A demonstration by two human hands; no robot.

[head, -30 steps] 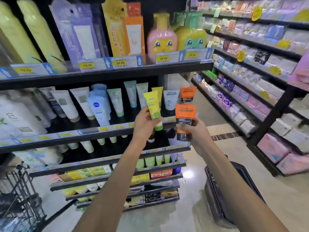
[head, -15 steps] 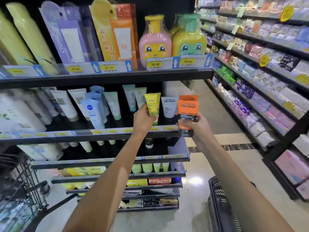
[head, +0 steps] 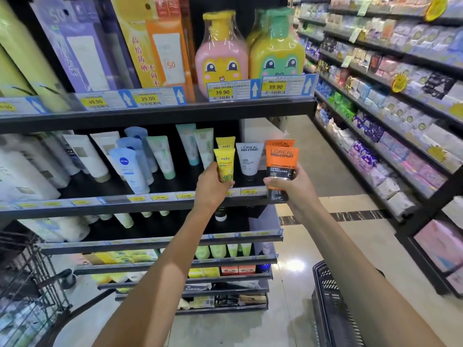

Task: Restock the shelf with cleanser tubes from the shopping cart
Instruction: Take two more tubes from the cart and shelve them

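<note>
Both hands are up at the second shelf [head: 160,199] from the top, each with a tube in it. The left hand [head: 211,190] has its fingers curled round the lower end of a small yellow tube [head: 224,165], cap end down and hidden in the grip, printed face toward the camera. It sits right in front of another yellow tube [head: 225,143] standing further back on the shelf. The right hand [head: 292,187] grips an orange tube [head: 281,162] marked L'Oreal Men Expert around its lower half, thumb across the front, with the dark cap poking out below the fingers, at about the shelf's front edge. Just behind it a second orange tube [head: 280,143] of the same kind shows its top edge. Between the two held tubes stands a white Men Expert tube [head: 249,159], cap down on the shelf. Further left on the same shelf there's a blue and white Nivea tube [head: 129,170] leaning back, plus a row of pale green and white tubes [head: 160,156]. The shelf above carries a pink cartoon bottle [head: 221,58] and a yellow-green cartoon bottle [head: 276,51] with 39.90 price tags under them, and tall orange and purple boxes to the left. Down at lower left is the wire shopping cart [head: 27,284], contents too blurry to make out. At lower right, a dark plastic basket [head: 330,304] sits on the shiny floor, and another aisle of packaged goods runs off to the right.
</note>
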